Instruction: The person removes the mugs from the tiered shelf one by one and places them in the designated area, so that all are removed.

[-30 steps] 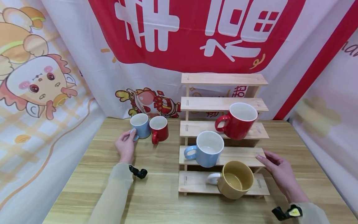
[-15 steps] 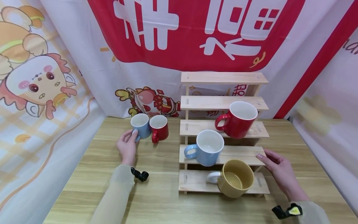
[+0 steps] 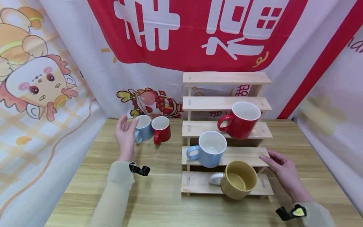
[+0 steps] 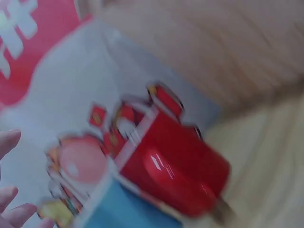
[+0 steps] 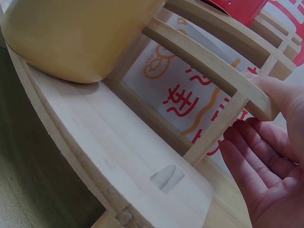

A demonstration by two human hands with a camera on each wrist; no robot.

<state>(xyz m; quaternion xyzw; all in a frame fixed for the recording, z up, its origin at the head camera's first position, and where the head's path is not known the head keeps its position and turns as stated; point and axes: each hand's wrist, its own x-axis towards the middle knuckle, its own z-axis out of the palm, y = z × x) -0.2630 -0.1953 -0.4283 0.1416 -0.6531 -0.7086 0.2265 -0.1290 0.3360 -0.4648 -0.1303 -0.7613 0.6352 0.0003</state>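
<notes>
Beside a small light-blue mug (image 3: 145, 130) at the back left of the table, my left hand (image 3: 125, 137) is raised with loose fingers and holds nothing. The left wrist view, slightly blurred, has its fingertips (image 4: 18, 216) apart from that mug (image 4: 126, 209). A small red mug (image 3: 163, 135) stands right against the blue one. On the right, my right hand (image 3: 283, 175) grips the end of the second step of a wooden tiered rack (image 3: 249, 155). Its thumb lies on top of the board, and its fingers (image 5: 254, 156) curl below.
Three larger mugs stand on the rack: a mustard mug (image 3: 239, 181) on the lowest step, a light-blue mug (image 3: 211, 151) on the second and a red mug (image 3: 244, 123) on the third. Printed cloth (image 3: 93, 72) surrounds the wooden table (image 3: 164, 201).
My left hand has let go of the small blue mug's handle and lifted up and slightly left. That mug stays near its place. The right hand keeps its grip on the rack.
</notes>
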